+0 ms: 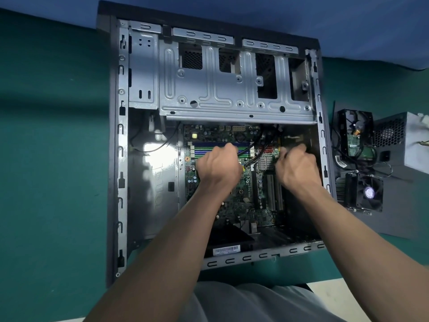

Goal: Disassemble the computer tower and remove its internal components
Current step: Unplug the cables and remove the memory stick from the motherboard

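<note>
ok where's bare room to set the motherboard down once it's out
Widest free patch: the green table left of the case. Inside, bare case floor between the left wall and the motherboard, crossed by a thin cable. Crowded: right of the case, with hard drive, fan and power supply.

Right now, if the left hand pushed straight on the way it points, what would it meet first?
Probably the memory slots, just ahead of the left hand; past them, the drive cage. Depth is unclear, so it might pass above the slots.

The left hand (218, 166) and the blurred right hand (297, 169) hide their own fingertips; if they grip anything cannot be told. The right edge cuts off the power supply (415, 141).
</note>
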A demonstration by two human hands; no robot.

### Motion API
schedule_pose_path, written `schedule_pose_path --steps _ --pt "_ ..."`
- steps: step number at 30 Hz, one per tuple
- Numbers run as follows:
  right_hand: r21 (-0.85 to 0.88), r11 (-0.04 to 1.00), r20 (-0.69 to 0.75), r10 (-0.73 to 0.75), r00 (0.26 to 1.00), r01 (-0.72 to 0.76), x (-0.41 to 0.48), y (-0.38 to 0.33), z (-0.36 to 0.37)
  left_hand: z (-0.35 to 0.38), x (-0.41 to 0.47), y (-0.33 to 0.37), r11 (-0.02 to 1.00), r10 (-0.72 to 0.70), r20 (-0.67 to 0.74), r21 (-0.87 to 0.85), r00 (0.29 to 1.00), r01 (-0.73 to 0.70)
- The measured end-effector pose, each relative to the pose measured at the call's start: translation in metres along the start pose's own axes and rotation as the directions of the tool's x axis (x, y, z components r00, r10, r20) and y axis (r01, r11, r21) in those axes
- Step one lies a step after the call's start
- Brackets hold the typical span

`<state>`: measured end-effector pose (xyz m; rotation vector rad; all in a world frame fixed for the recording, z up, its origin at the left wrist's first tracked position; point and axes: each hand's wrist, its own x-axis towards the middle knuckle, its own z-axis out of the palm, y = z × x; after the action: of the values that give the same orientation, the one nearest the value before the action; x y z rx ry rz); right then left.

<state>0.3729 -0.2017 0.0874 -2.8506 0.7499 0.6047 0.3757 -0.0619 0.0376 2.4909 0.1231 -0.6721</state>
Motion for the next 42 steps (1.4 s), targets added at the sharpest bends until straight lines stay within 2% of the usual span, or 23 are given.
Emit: schedule_pose_path --steps 3,7,11,16,21,26,31,36,42 --pt "-0.033 0.999 -0.005 -0.028 1.0 0.027 0.0 0.001 -0.001 0.0 0.0 0.001 1.0 0.0 0.006 0.007 1.0 0.0" --pt "0.005 0.997 -0.055 -0.074 0.996 0.075 -0.002 0.001 0.0 0.0 0.0 0.0 1.0 0.002 0.007 0.003 1.0 -0.002" --pt "0.011 1.0 -0.047 -0.02 0.999 0.02 -0.005 0.001 0.002 0.0 0.0 0.0 1.0 0.001 0.01 0.003 1.0 -0.001" --pt "0.034 0.997 -0.071 -0.061 0.996 0.064 -0.006 0.003 0.005 0.0 0.001 0.0 1.0 0.002 0.008 0.004 1.0 -0.002" --pt "0.057 0.998 -0.06 0.04 0.997 -0.037 -0.007 0.0 0.006 0.0 0.0 -0.001 1.0 0.006 0.008 0.004 1.0 -0.006" --pt "0.1 0.995 -0.069 0.001 0.998 0.006 -0.007 0.003 0.007 0.0 0.0 -0.001 1.0 0.008 -0.001 0.003 1.0 -0.008" --pt "0.072 0.994 -0.067 0.086 0.994 -0.081 -0.007 0.001 0.01 0.0 0.0 -0.001 1.0 0.013 -0.006 0.003 1.0 -0.013" --pt "0.114 0.993 -0.136 -0.011 0.991 0.027 -0.007 0.005 0.011 0.0 0.0 -0.001 1.0 0.012 -0.009 0.01 1.0 -0.012" --pt "0.173 0.983 -0.129 0.092 0.987 -0.069 -0.001 0.005 0.015 0.0 0.0 -0.002 1.0 0.01 -0.012 0.007 1.0 -0.01"
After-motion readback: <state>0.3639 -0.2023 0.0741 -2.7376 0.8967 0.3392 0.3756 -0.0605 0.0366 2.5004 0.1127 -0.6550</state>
